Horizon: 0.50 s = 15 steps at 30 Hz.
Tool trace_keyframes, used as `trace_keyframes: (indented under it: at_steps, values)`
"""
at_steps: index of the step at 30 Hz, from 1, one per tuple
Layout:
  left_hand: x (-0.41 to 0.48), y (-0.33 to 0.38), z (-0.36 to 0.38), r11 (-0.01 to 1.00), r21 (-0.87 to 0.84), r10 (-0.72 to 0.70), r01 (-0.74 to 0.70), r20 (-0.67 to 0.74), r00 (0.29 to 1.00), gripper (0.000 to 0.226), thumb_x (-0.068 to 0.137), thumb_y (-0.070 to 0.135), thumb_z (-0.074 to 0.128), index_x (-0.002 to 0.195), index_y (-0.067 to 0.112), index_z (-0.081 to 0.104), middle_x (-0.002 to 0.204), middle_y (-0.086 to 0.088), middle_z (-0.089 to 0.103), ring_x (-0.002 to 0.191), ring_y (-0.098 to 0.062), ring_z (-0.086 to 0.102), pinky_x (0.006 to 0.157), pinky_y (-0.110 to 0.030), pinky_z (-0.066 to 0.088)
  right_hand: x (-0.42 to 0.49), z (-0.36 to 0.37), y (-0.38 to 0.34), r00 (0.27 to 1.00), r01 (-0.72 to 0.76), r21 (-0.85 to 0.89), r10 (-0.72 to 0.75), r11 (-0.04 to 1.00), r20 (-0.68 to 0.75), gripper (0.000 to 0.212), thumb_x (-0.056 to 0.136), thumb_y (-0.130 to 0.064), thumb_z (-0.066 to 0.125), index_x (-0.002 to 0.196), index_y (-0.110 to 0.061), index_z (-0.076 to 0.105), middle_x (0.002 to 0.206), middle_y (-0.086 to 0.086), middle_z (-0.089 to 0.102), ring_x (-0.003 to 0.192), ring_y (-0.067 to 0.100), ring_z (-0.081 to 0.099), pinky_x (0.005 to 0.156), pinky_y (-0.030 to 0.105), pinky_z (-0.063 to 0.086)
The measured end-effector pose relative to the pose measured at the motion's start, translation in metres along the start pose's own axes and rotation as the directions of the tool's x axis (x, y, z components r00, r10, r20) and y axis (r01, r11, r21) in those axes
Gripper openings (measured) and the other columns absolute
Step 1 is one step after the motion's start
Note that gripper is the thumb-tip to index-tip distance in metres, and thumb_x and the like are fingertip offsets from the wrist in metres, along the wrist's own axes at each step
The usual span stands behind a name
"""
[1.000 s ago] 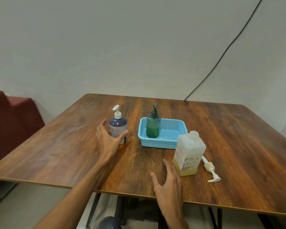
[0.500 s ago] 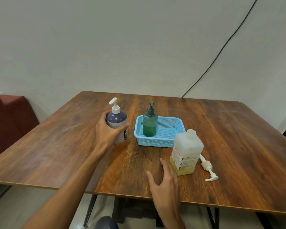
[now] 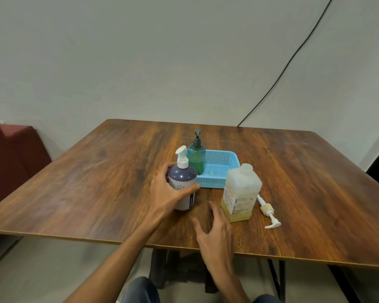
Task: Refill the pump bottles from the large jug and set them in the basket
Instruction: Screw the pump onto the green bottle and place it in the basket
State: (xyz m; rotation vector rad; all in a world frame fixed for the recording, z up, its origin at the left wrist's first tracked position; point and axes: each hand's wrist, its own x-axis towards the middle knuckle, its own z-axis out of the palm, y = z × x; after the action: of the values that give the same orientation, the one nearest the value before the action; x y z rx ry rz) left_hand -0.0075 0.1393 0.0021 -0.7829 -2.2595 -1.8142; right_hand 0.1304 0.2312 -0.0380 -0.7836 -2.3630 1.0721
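Gripping: the left hand [image 3: 165,191] wraps the purple bottle [image 3: 182,186] around its body, thumb across the front, fingers behind.
Purple bottle: near the table's middle, at about 8 o'clock from the basket [image 3: 214,169] and just beside its near left corner; whether its base touches the wood cannot be told.
Bottle axis: long axis close to vertical, leaning slightly; the white pump [image 3: 182,157] sits on top, its spout pointing toward 1 o'clock — away from the person and to the right.
Right hand [image 3: 214,235]: open, fingers spread and pointing toward 12 o'clock, low over the table near its front edge, holding nothing; its fingertips lie just beside the jug's near left corner.
Jug [image 3: 241,192]: upright at 5 o'clock from the basket, uncapped, pale yellow liquid low in it, label facing the person.
Loose pump [image 3: 268,212]: lying flat at 3 o'clock from the jug — long axis running from 11 to 5 o'clock, nozzle end nearer the person.
Green bottle [image 3: 197,157]: standing upright in the basket's left end, dark pump on top, nozzle pointing toward 12 o'clock.
Basket: blue, mesh-walled, its right part bare.
Table [image 3: 96,182]: dark wood grain, against a pale wall.
Cable [image 3: 282,68]: black, running down the wall to the table's far edge at 1 o'clock.
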Motion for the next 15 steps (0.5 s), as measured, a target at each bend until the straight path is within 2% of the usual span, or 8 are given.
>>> trace_keyframes:
  at_steps: [3, 7, 9, 12, 15]
  values:
    - [-0.007, 0.002, 0.003, 0.999, 0.009, -0.037, 0.036, 0.022, 0.999, 0.074, 0.049, 0.066, 0.088, 0.109, 0.045, 0.049, 0.106, 0.026, 0.059, 0.095, 0.023, 0.057, 0.076, -0.002, 0.047, 0.001, 0.001, 0.0, 1.0, 0.004, -0.011, -0.004, 1.0, -0.003, 0.07, 0.09, -0.044, 0.067, 0.15, -0.029, 0.035, 0.157, -0.005, 0.034, 0.146, 0.012, 0.027, 0.119, 0.035, 0.029]
    - [-0.01, -0.004, 0.003, 0.999, 0.022, -0.049, 0.048, 0.031, 0.998, 0.075, 0.058, 0.04, 0.094, 0.118, 0.036, 0.049, 0.109, 0.026, 0.057, 0.096, 0.026, 0.055, 0.075, 0.0, 0.045, 0.002, 0.002, 0.002, 1.0, 0.016, -0.015, -0.016, 1.0, -0.008, 0.071, 0.089, -0.044, 0.068, 0.151, -0.028, 0.035, 0.157, -0.004, 0.034, 0.146, 0.013, 0.027, 0.119, 0.036, 0.03]
    - [-0.009, -0.007, 0.002, 0.999, 0.014, -0.048, 0.048, 0.033, 0.998, 0.075, 0.058, 0.038, 0.094, 0.118, 0.037, 0.049, 0.11, 0.026, 0.058, 0.096, 0.024, 0.056, 0.077, -0.001, 0.046, 0.003, 0.003, 0.003, 1.0, 0.016, -0.02, -0.016, 1.0, -0.008, 0.073, 0.089, -0.044, 0.069, 0.151, -0.028, 0.035, 0.158, -0.004, 0.034, 0.146, 0.013, 0.027, 0.12, 0.038, 0.03]
    - [-0.01, -0.01, 0.002, 0.998, 0.015, -0.06, 0.059, 0.044, 0.997, 0.08, 0.053, 0.051, 0.097, 0.115, 0.044, 0.048, 0.113, 0.027, 0.058, 0.1, 0.021, 0.057, 0.079, -0.003, 0.047, 0.003, 0.004, 0.004, 1.0, 0.009, -0.011, -0.009, 1.0, -0.004, 0.075, 0.088, -0.045, 0.07, 0.151, -0.029, 0.033, 0.158, -0.004, 0.033, 0.147, 0.013, 0.026, 0.119, 0.039, 0.03]
    - [-0.016, -0.01, 0.003, 0.998, 0.01, -0.059, 0.059, 0.034, 0.998, 0.079, 0.049, 0.064, 0.085, 0.116, 0.048, 0.046, 0.116, 0.028, 0.057, 0.103, 0.02, 0.057, 0.083, -0.003, 0.046, 0.003, 0.005, 0.005, 1.0, 0.017, -0.016, -0.017, 1.0, -0.001, 0.077, 0.086, -0.045, 0.071, 0.151, -0.029, 0.033, 0.158, -0.004, 0.033, 0.147, 0.014, 0.027, 0.119, 0.038, 0.03]
